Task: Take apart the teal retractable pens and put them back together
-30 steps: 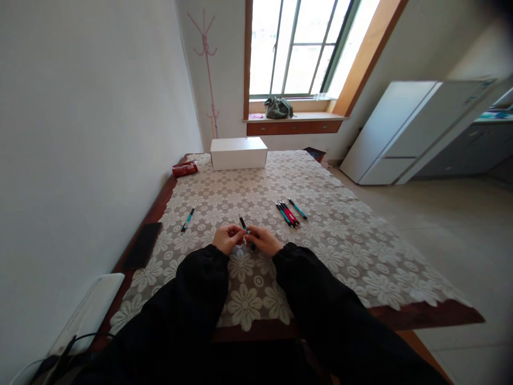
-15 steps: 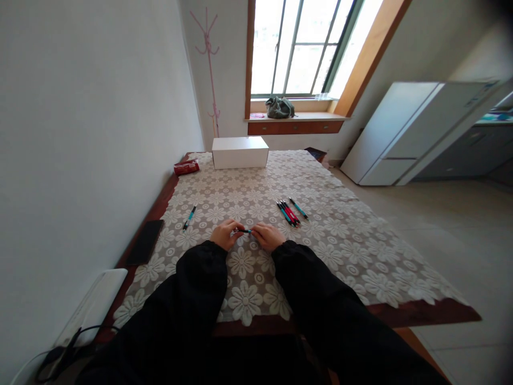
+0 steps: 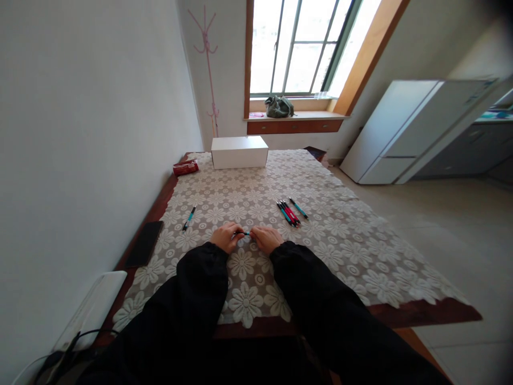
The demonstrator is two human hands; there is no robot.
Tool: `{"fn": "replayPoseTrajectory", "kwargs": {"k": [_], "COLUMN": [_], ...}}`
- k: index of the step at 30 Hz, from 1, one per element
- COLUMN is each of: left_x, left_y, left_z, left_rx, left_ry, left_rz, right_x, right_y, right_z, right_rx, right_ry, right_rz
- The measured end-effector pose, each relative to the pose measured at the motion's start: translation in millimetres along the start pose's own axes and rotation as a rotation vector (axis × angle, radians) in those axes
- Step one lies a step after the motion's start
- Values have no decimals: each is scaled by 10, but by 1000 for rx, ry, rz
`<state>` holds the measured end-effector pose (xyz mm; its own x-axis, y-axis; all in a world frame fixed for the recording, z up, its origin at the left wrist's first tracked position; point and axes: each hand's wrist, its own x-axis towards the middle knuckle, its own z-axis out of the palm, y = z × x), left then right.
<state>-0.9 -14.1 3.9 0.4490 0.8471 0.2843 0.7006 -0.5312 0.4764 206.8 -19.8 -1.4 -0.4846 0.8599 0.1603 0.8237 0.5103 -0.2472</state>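
Your left hand (image 3: 226, 237) and right hand (image 3: 266, 239) hold a pen (image 3: 247, 233) by opposite ends, each grip clenched on it; grouped pens (image 3: 290, 212) lie forward-right on the desk (image 3: 436, 314).

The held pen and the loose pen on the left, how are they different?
The held pen is gripped by the left hand and right hand; the loose pen lies on the tablecloth. The held pen points sideways; the loose pen slants forward. The held pen is partly covered; the loose pen shows whole. Both show blue and black.
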Motion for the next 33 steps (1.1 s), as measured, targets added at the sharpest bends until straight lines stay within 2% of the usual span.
{"fn": "replayPoseTrajectory", "kwargs": {"k": [7,11,14,22,33], "left_x": [7,2,1,16,16], "left_y": [3,13,18,14,52], "left_z": [23,15,4,6,-15], "left_rx": [99,30,-3,164,173], "left_ry": [-43,-13,-43,-49,-110], "left_rz": [-60,-27,-2,-13,-53], "right_x": [19,30,21,13,-6], "right_y": [-6,52,63,19,-28], "right_z": [-7,-22,-10,0,-23], "right_rx": [2,53,86,53,78], "right_ry": [48,72,73,155,125], "right_rz": [-78,-91,-83,-123,-151]}}
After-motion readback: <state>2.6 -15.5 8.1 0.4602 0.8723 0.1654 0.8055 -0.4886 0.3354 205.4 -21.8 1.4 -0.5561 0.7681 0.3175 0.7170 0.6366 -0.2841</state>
